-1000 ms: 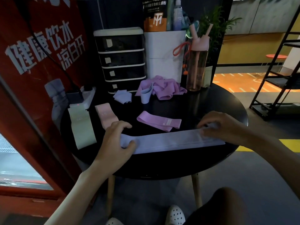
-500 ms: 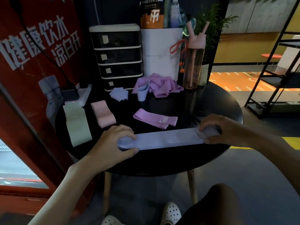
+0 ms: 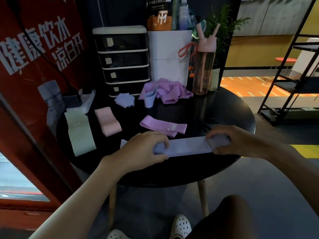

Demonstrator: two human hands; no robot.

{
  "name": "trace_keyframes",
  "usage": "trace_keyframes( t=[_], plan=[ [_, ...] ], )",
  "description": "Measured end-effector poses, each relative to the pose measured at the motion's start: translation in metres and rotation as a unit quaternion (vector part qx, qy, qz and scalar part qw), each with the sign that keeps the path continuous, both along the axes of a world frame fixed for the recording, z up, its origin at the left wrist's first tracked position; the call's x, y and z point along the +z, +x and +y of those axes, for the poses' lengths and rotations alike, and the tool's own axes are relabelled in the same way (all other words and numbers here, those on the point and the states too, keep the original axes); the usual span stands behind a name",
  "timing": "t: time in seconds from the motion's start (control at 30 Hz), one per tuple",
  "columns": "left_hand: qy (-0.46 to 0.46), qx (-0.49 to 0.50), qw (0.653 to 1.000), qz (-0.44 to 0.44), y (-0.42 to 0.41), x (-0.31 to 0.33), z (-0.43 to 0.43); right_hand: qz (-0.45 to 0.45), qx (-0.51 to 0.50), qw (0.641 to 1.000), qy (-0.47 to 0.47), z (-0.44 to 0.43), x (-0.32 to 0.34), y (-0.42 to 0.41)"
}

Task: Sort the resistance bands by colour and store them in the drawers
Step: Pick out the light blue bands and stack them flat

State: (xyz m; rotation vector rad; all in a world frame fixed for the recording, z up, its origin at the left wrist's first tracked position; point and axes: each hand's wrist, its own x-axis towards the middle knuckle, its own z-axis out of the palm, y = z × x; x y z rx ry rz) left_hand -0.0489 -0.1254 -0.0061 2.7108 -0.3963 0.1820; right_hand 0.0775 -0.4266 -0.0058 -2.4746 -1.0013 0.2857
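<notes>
We hold the lavender band (image 3: pixel 188 146) flat on the round table (image 3: pixel 241 107), one end in each hand. The left hand (image 3: pixel 143 150) grips the left end, fingers (image 3: pixel 160 142) curled over the top and thumb against the near edge. The right hand (image 3: pixel 241 143) pinches the right end between fingers and thumb. A purple band (image 3: pixel 164 127) lies just beyond our fingertips. A pink band (image 3: pixel 107 121) and a green band (image 3: pixel 79 133) lie left of the left fingers. The drawers (image 3: pixel 122 61) stand well beyond them, closed.

Glossy black table (image 3: pixel 224 107), matt cloth bands (image 3: pixel 163 125), plastic drawers (image 3: pixel 122 61), wood legs (image 3: pixel 202 197).
</notes>
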Motion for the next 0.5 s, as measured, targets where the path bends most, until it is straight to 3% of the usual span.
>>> trace_keyframes(
  t=[0.17,0.33,0.5],
  plan=[
    [0.010,-0.017,1.000,0.022,0.003,0.001,0.002,-0.023,-0.013,0.999,-0.041,0.007,0.008,-0.003],
    [-0.004,0.000,1.000,-0.016,0.022,0.018,0.006,-0.111,-0.040,0.989,0.090,0.056,0.018,-0.006],
    [-0.023,0.050,0.998,-0.029,0.060,0.040,0.022,-0.121,-0.074,0.987,0.080,0.121,0.004,0.010]
  ],
)
